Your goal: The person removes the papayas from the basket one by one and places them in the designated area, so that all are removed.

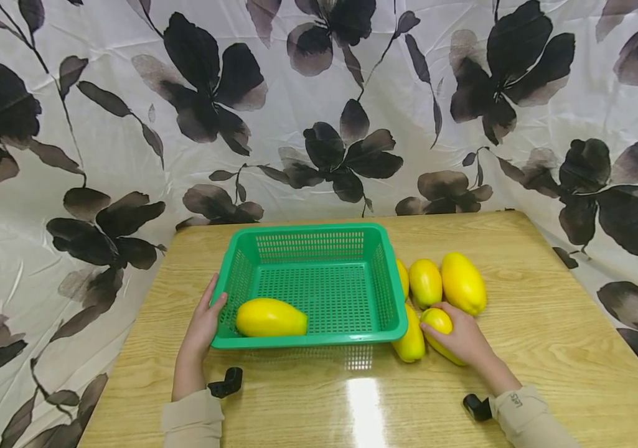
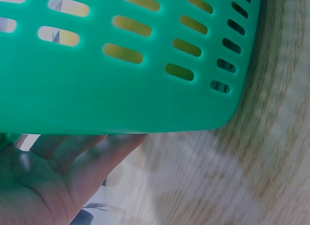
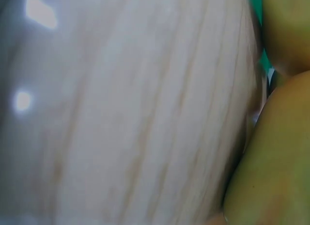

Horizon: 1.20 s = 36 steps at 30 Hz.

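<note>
A green plastic basket (image 1: 319,340) with slotted walls stands on the table, one yellow papaya (image 1: 271,317) lying in its front left corner. My left hand (image 1: 201,326) holds the basket's left side, thumb at the rim. In the left wrist view, the fingers (image 2: 97,159) reach in under the edge of the green wall (image 2: 87,99). Right of the basket, my right hand (image 1: 461,333) grips another yellow papaya (image 1: 437,320) that lies on the table. The right wrist view shows papayas (image 3: 276,162) close up at its right edge; the hand's grip is mostly hidden there.
Several more papayas lie close together beside the basket's right wall: a long one (image 1: 411,339), one partly hidden (image 1: 403,279), a small one (image 1: 425,283) and a large one (image 1: 463,283). The wooden table (image 1: 296,398) ends at a floral cloth (image 1: 319,93) behind.
</note>
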Each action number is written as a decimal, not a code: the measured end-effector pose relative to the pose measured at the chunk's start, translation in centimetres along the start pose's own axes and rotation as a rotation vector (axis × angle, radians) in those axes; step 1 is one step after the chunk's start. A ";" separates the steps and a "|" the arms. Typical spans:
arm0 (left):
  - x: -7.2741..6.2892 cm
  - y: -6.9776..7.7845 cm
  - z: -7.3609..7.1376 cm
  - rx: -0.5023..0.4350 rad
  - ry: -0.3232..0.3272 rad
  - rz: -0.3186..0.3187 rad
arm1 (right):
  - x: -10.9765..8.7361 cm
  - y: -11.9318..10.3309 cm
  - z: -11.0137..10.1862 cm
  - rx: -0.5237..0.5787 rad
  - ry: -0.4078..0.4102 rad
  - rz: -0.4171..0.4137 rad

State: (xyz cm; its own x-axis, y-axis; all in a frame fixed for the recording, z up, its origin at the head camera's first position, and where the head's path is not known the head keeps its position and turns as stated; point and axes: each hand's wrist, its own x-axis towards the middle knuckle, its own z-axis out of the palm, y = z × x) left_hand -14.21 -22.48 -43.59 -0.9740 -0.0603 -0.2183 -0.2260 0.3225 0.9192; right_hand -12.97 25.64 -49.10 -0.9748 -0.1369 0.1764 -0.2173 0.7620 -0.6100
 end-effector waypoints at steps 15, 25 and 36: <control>-0.1 0.2 0.0 -0.001 0.000 -0.004 | 0.1 0.2 0.2 -0.024 0.016 -0.053; -0.1 0.1 0.2 -0.017 -0.006 -0.022 | -0.3 -0.2 -0.8 -0.013 -0.018 -0.049; 0.0 0.0 0.1 -0.022 -0.001 -0.001 | 1.1 -2.8 -3.1 -0.044 -0.021 -0.108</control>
State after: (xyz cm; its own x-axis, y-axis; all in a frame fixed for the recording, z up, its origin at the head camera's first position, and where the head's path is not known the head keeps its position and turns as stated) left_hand -14.24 -22.41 -43.60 -0.9738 -0.0599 -0.2195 -0.2273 0.3016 0.9259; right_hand -13.29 25.36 -44.77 -0.9468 -0.2326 0.2223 -0.3190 0.7694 -0.5534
